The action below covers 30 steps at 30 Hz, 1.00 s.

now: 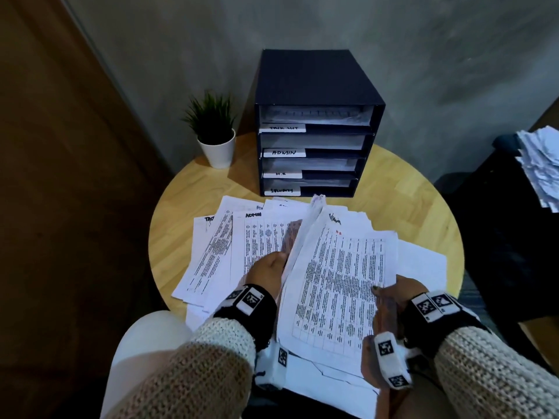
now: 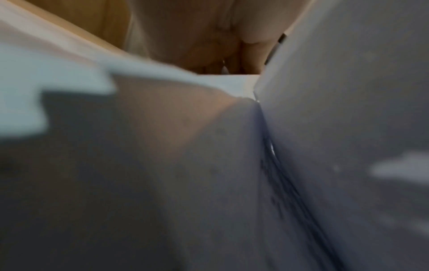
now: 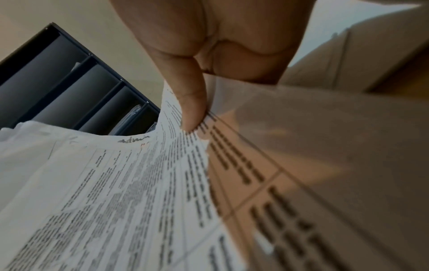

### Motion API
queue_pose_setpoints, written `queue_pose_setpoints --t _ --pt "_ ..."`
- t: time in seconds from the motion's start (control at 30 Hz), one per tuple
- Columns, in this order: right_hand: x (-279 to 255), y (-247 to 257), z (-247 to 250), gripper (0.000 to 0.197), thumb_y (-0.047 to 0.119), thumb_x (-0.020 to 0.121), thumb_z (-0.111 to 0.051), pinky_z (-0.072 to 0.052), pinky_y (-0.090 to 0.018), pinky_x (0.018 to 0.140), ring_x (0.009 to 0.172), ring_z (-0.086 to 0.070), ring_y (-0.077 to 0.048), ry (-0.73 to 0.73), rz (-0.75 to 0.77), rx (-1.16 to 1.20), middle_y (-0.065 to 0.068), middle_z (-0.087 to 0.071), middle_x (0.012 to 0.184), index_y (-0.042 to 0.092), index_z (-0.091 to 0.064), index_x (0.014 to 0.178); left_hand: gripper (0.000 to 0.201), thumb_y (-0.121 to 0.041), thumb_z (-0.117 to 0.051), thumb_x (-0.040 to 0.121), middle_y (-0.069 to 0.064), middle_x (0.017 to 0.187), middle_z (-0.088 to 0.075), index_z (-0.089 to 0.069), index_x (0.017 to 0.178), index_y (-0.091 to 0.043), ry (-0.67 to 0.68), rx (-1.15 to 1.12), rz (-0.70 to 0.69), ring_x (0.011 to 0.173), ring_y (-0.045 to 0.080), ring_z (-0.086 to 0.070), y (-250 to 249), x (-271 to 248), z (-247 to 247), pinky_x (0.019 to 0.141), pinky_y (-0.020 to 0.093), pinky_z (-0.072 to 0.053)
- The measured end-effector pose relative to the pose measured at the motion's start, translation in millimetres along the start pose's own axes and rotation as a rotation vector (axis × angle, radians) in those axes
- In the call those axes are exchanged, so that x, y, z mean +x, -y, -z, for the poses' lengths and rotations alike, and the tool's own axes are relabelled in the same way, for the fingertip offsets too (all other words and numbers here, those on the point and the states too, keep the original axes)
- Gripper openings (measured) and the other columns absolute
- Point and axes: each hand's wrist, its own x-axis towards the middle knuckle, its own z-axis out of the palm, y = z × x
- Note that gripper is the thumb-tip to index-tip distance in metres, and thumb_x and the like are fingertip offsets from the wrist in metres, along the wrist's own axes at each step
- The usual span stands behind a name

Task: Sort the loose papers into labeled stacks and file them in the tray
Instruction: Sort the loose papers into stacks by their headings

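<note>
Both hands work in a spread of printed sheets on the round wooden surface [image 1: 423, 189]. The left hand [image 1: 270, 267] lies on the sheets with its fingers tucked under the raised left edge of a lifted bundle [image 1: 341, 276], so whether they curl round it cannot be told; its wrist view shows only blurred paper. The right hand [image 1: 393, 293] pinches that bundle's right edge, and in the right wrist view the thumb [image 3: 190, 102] presses down on the top page. This top page carries a printed table, a black scribble at its head and "H.R" in red.

The loose papers [image 1: 230, 249] fan out to the left beneath; one is headed "ADMIN", another starts "TA", the rest cut off.

Behind them, toward the wall, stands the dark file tray [image 1: 317, 122] with four slots, each already holding paper. Its white tabs read, downward, what looks like "TASK LIST", "ADMIN", "H.R" and "SECURITY". The lifted bundle's far corner rises in front of the bottom slot.

A small potted plant [image 1: 216, 131] in a white pot stands just left of the tray. Another pile of paper [image 1: 538, 164] rests on dark furniture at far right.
</note>
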Motion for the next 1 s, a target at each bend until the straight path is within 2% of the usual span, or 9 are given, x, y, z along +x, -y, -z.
queue_pose_setpoints --t 0.1,0.13,0.27,0.43,0.53,0.63,0.77,0.9,1.0 --pt "4 -3 -3 0.049 0.029 0.083 -0.07 -0.045 -0.031 0.095 0.11 -0.06 -0.028 -0.001 0.005 0.029 -0.014 -0.064 0.121 0.004 -0.058 0.125 0.032 -0.042 -0.045 0.09 0.008 0.13 -0.053 -0.071 0.103 -0.03 -0.1 0.359 0.092 0.116 0.03 -0.052 13 9 11 0.101 0.031 -0.042" --pt "3 -3 -4 0.049 0.029 0.084 -0.069 -0.045 -0.03 0.094 0.107 -0.06 -0.027 -0.008 0.004 0.028 -0.014 -0.064 0.12 0.005 -0.057 0.125 0.028 -0.045 -0.052 0.088 0.005 0.138 -0.043 -0.068 0.109 -0.035 -0.116 0.388 0.137 0.124 0.029 -0.043 15 9 15 0.106 0.035 -0.036" --pt "6 -5 -6 0.046 0.022 0.084 -0.069 -0.047 -0.039 0.099 0.094 -0.062 -0.027 0.011 0.008 0.102 -0.009 -0.064 0.096 0.002 -0.056 0.123 0.084 -0.064 -0.062 0.076 0.005 0.156 -0.01 -0.029 0.146 -0.031 -0.062 0.385 0.294 0.143 0.03 -0.01 22 13 27 0.115 0.048 -0.019" --pt "5 -7 -6 0.03 0.03 0.084 -0.068 -0.048 -0.043 0.098 0.105 -0.062 -0.03 -0.013 0.058 0.025 -0.008 -0.06 0.095 0.015 -0.059 0.109 0.081 -0.049 -0.062 0.084 0.001 0.155 -0.021 -0.021 0.15 -0.025 -0.187 0.329 0.143 0.141 0.026 -0.02 19 13 27 0.115 0.043 -0.021" --pt "3 -6 -5 0.041 0.032 0.086 -0.066 -0.048 -0.039 0.097 0.11 -0.061 -0.031 -0.001 0.06 -0.023 -0.013 -0.065 0.11 0.01 -0.059 0.12 0.074 -0.026 -0.066 0.087 0.004 0.149 -0.035 -0.025 0.148 -0.027 -0.24 0.136 0.024 0.135 0.026 -0.035 18 14 23 0.113 0.039 -0.03" --pt "1 -4 -5 0.049 0.034 0.087 -0.064 -0.047 -0.04 0.098 0.112 -0.06 -0.031 -0.015 0.068 -0.036 -0.013 -0.065 0.115 0.006 -0.056 0.125 0.059 -0.008 -0.051 0.094 0.007 0.144 -0.043 -0.03 0.147 -0.023 -0.208 -0.057 0.074 0.129 0.027 -0.046 13 16 24 0.108 0.027 -0.034" --pt "0 -4 -5 0.042 0.033 0.09 -0.06 -0.046 -0.03 0.093 0.104 -0.061 -0.026 -0.043 0.039 -0.062 -0.012 -0.065 0.116 0.009 -0.056 0.124 0.045 -0.007 -0.037 0.099 0.011 0.139 -0.049 -0.037 0.143 -0.015 -0.085 0.085 0.083 0.122 0.027 -0.05 5 11 17 0.097 0.027 -0.039" --pt "1 -3 -8 0.045 0.025 0.091 -0.06 -0.045 -0.04 0.1 0.114 -0.058 -0.033 -0.079 0.035 0.019 -0.018 -0.062 0.121 0.002 -0.052 0.129 0.039 -0.011 -0.035 0.1 0.013 0.129 -0.056 -0.047 0.136 -0.02 0.019 0.013 -0.028 0.108 0.025 -0.056 -7 -1 -2 0.092 0.03 -0.044" --pt "2 -3 -8 0.045 0.024 0.091 -0.059 -0.044 -0.041 0.102 0.113 -0.057 -0.028 -0.082 0.039 0.036 -0.016 -0.061 0.12 0.003 -0.051 0.131 0.039 -0.032 -0.032 0.102 0.012 0.125 -0.058 -0.052 0.133 -0.019 0.022 0.042 -0.073 0.107 0.027 -0.057 -16 -8 -14 0.087 0.029 -0.042"
